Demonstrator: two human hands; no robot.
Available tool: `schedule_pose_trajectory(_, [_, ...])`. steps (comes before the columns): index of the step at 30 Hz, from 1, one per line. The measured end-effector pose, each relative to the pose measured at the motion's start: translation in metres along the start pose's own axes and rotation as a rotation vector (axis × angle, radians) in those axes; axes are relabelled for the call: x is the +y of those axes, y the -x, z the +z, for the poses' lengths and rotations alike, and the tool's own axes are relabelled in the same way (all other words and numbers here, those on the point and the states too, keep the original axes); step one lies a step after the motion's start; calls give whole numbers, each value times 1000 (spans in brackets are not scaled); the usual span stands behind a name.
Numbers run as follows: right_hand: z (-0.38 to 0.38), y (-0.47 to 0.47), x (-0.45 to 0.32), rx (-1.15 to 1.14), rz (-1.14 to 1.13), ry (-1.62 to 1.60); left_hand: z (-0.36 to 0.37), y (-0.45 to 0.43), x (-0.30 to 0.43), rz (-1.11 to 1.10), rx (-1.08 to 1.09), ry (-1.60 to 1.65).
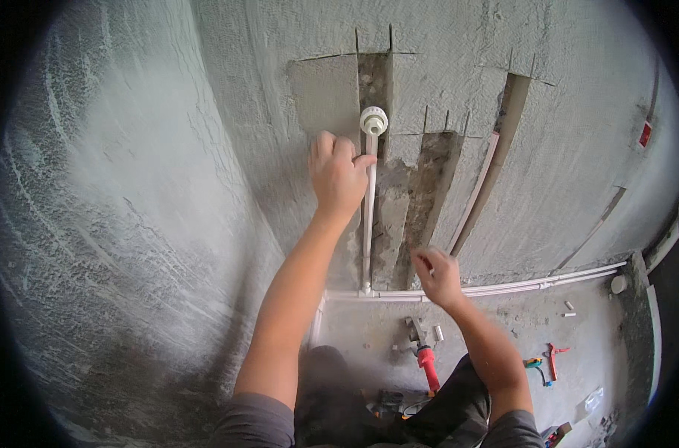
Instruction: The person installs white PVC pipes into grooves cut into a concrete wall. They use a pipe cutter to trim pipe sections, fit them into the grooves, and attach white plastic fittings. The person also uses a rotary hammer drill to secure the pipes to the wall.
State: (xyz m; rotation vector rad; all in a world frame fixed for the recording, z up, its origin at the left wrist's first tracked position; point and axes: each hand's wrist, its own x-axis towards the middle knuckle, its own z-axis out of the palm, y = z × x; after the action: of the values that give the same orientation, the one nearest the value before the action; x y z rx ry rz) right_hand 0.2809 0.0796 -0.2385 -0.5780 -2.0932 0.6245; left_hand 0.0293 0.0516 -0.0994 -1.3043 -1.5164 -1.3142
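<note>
A white plastic pipe stands upright along a chased groove in the cement wall, topped by a white valve or union fitting. My left hand is beside the pipe just below that fitting, its thumb against the pipe and its other fingers curled to the left of it. Lower and to the right, my right hand is blurred, with bent fingers, before the foot of the middle groove; nothing can be made out in it. At its foot the pipe meets a tee fitting on the horizontal pipes along the wall base.
On the floor lie a red-handled pipe fusion welder, short white pipe pieces, a red pipe cutter, a green and orange tool and a clear plastic bag. Another pipe runs in the right groove.
</note>
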Motion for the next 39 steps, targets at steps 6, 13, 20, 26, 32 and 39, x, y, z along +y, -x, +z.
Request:
schedule_pose_trajectory(6, [15,48,38,-396,-84,153,2,1,2,-19,6,44])
schedule_pose_trajectory(13, [35,60,53,-621,-91,134,-2,-2,0,-43,17,33])
schedule_pose_trajectory(20, [16,130,22,-664,514,-12,5,1,12,-44,-21,-184])
schedule_pose_trajectory(26, [-84,125,-169,-757,764,-123,-16,-5,28,-434,-375,-267])
schedule_pose_trajectory(32, [-125,114,-260,-593,782,-38,-13,-28,43,-762,-596,-317])
schedule_pose_trajectory(39, [-124,63,-282,-687,961,-216,-14,-30,40,-968,-671,-379])
